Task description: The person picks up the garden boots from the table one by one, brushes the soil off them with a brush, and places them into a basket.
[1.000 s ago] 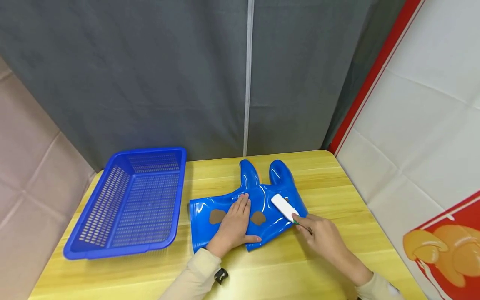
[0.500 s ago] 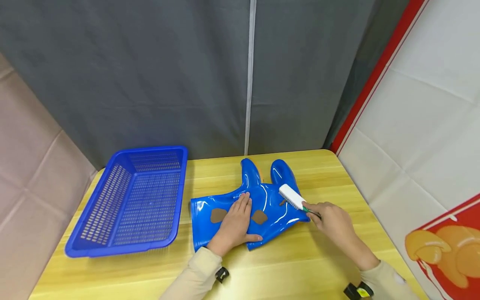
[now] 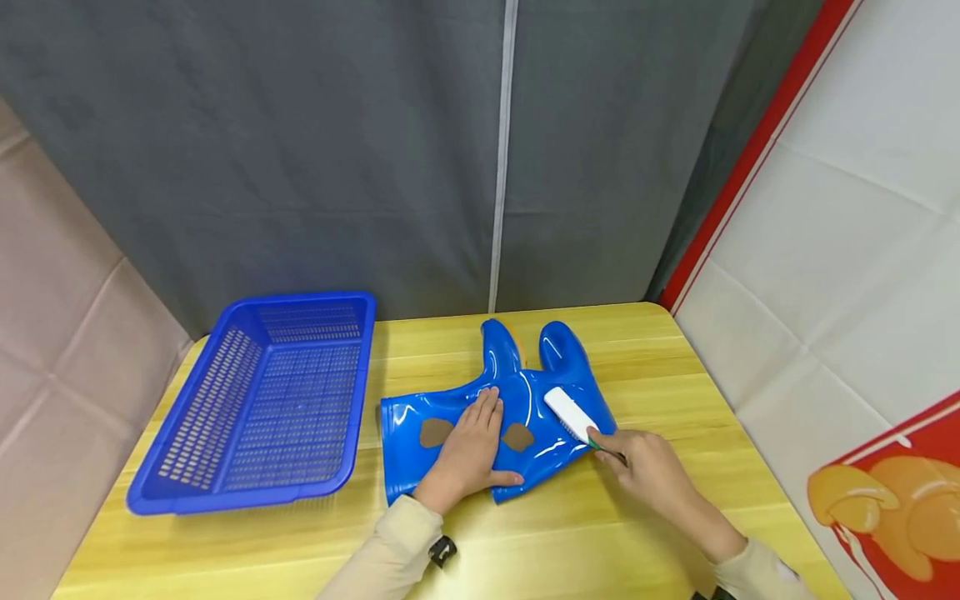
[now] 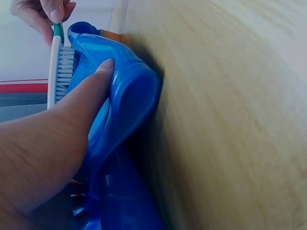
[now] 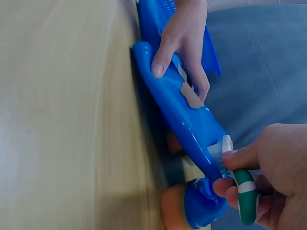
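A pair of shiny blue rubber boots [image 3: 566,350] lies sideways on the table, shafts overlapping, toes pointing away from me. My left hand [image 3: 468,450] rests flat across the shafts, fingers extended and thumb out to the side. Two brown patches [image 3: 517,437] show on either side of it. In my right hand [image 3: 652,471] is a scrub brush [image 3: 568,412] with a white head, bristles down against the right boot near the ankle. My fingers grip its green-and-white handle [image 5: 247,201]. An orange sole [image 5: 172,206] shows in the right wrist view.
Left of the boots stands a blue perforated plastic basket [image 3: 360,400] on the wooden table [image 3: 540,550]. A grey curtain [image 3: 300,167] hangs behind the table's far edge. A white panel with red trim [image 3: 832,267] rises along the right side.
The brush slid up and right along the right boot, exposing a brown mark, then came back down and left over that spot. My left hand stays in place.
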The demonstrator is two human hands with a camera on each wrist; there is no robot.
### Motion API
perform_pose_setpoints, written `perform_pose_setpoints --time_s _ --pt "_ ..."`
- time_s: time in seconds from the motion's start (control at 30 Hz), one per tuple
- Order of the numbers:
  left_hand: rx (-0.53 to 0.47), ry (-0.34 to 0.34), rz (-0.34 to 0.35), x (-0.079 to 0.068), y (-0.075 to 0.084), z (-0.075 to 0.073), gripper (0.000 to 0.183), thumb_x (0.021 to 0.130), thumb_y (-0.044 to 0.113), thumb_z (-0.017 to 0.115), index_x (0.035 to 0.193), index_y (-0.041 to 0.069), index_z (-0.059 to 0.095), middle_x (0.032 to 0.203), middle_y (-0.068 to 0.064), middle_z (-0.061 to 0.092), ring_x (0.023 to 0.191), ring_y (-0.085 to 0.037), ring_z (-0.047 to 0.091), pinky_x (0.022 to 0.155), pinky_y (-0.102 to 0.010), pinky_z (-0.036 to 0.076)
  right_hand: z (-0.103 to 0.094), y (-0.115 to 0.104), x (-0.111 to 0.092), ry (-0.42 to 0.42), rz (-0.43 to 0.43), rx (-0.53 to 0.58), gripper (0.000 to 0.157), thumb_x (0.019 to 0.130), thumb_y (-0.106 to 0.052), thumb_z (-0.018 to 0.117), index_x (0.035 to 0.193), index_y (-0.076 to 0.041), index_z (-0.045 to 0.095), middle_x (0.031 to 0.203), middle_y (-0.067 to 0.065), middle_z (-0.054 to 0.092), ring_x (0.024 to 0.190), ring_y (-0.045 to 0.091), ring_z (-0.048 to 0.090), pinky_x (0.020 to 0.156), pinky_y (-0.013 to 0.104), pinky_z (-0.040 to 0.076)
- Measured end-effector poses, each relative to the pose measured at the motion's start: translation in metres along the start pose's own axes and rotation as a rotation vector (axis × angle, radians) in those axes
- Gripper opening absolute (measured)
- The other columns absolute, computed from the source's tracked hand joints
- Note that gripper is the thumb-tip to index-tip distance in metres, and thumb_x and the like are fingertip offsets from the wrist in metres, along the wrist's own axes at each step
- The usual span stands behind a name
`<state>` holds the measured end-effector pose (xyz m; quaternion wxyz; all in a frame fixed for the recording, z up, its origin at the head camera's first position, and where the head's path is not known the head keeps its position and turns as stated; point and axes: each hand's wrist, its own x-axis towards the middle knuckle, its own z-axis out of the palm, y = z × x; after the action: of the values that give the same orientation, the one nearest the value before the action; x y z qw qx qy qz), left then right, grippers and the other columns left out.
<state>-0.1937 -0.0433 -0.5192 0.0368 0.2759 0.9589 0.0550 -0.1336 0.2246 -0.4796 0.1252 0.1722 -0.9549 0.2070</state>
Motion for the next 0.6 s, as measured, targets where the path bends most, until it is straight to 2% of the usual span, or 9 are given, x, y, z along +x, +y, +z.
perform_pose_setpoints --time_s 0.1,0.2,0.43,0.6 --pt "-0.005 0.002 0.000 -0.001 -0.001 0.000 0.122 0.073 0.079 0.062 0.157 0.000 0.020 0.167 -0.016 0.015 0.156 -0.032 0.015 0.125 -0.043 0.025 0.001 -0.003 -0.006 0.043 -0.043 0.002 0.035 0.076 -0.004 0.083 0.110 -0.011 0.077 0.059 -0.011 0.059 0.052 -0.007 0.025 0.046 0.013 0.027" --pt "0.002 0.003 0.000 -0.002 -0.001 0.001 0.122 0.073 0.079 0.062 0.156 0.000 0.021 0.167 -0.017 0.015 0.156 -0.032 0.015 0.125 -0.043 0.025 0.003 -0.006 -0.010 0.054 -0.070 -0.009 0.037 0.073 -0.004 0.084 0.108 -0.015 0.078 0.064 -0.010 0.064 0.055 -0.008 0.028 0.048 0.013 0.029" --pt "0.020 0.012 0.003 -0.001 -0.001 0.000 0.121 0.074 0.079 0.061 0.156 0.000 0.021 0.167 -0.017 0.015 0.156 -0.033 0.015 0.125 -0.043 0.025 0.008 -0.005 -0.002 0.148 -0.109 -0.174 0.038 0.072 -0.005 0.085 0.107 -0.020 0.079 0.058 -0.012 0.050 0.058 0.000 0.031 0.050 0.012 0.027" --pt "0.019 0.011 0.007 -0.001 0.001 0.001 0.121 0.074 0.079 0.062 0.156 0.000 0.022 0.166 -0.017 0.017 0.155 -0.034 0.017 0.124 -0.044 0.028 0.010 0.005 0.011 0.164 -0.088 -0.230 0.041 0.074 -0.004 0.084 0.112 -0.019 0.077 0.061 -0.008 0.050 0.061 0.006 0.032 0.052 0.014 0.027"
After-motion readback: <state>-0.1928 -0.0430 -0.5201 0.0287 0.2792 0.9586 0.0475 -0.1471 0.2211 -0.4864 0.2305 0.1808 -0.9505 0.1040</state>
